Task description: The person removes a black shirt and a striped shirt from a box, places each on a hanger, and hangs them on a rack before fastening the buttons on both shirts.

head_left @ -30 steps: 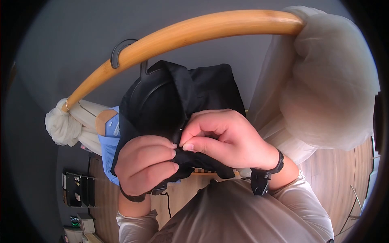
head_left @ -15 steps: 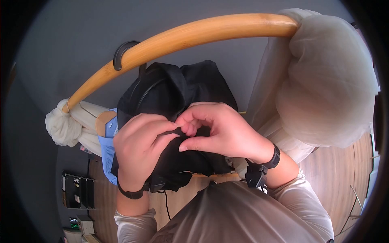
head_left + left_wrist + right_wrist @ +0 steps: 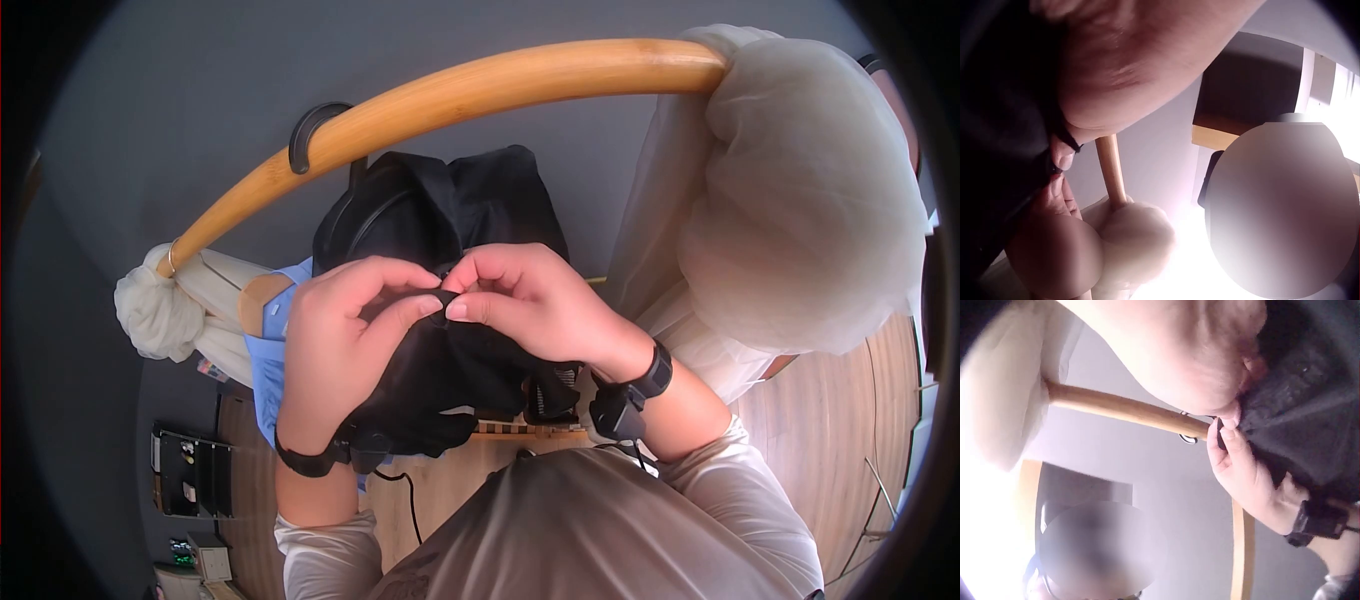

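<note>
A black garment (image 3: 420,390) hangs on a black hanger (image 3: 312,140) hooked over a wooden rail. In the head view the left hand (image 3: 345,335) pinches the garment's front edge between thumb and fingers. The right hand (image 3: 545,305) pinches the same edge just beside it, the thumb tips almost meeting. In the right wrist view the left hand (image 3: 1250,481) and right-hand fingers (image 3: 1230,415) meet at the dark cloth (image 3: 1310,400). The left wrist view shows the left thumb and fingers close to the garment (image 3: 1010,125). Any small part between the fingertips is hidden.
The curved wooden rail (image 3: 500,80) runs above the hands. Sheer pale curtain is bunched at its right end (image 3: 800,200) and knotted at its left (image 3: 155,310). A blue shirt (image 3: 265,370) hangs left of the black garment. A black shelf (image 3: 195,475) stands lower left.
Both hands have moved up slightly on the garment. The right fingers and thumb, apart half a second ago, have closed on the edge; the left hand has turned, with its thumb now against the cloth.
</note>
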`<state>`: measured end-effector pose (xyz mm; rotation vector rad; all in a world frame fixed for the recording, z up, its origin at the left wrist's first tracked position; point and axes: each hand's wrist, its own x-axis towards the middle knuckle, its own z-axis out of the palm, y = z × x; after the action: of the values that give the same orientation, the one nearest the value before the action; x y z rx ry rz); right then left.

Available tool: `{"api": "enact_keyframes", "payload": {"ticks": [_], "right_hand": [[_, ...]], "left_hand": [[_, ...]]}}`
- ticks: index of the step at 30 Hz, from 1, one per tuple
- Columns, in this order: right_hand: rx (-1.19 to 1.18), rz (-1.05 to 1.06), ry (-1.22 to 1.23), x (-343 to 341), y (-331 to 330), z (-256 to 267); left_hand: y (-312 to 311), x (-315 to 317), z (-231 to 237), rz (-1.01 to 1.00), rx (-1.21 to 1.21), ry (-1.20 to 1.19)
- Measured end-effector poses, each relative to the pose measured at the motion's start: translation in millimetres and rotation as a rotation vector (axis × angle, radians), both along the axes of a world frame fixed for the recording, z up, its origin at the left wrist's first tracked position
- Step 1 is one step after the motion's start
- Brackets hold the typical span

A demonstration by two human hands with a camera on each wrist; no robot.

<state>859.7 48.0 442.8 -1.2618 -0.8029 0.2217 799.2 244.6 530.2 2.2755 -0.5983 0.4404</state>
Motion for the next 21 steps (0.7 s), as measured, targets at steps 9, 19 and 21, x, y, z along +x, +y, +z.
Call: {"api": "enact_keyframes", "payload": {"ticks": [9,19,21], "right_hand": [[0.226,0.2,0.426,-6.2,-2.2,7.7],[0.337,0.172,0.409,-17.9,3.4,16.4],[0.339,0.164,0.432,-20.5,4.6,17.7]], "left_hand": [[-2.4,-13.5,-10.5,0.074,0.462,-0.762],[-9.1,-23.9,-15.0,0.177,0.336,-0.628],[-3.6,-21.4,-18.2,0.141,0.233,-0.508]]}}
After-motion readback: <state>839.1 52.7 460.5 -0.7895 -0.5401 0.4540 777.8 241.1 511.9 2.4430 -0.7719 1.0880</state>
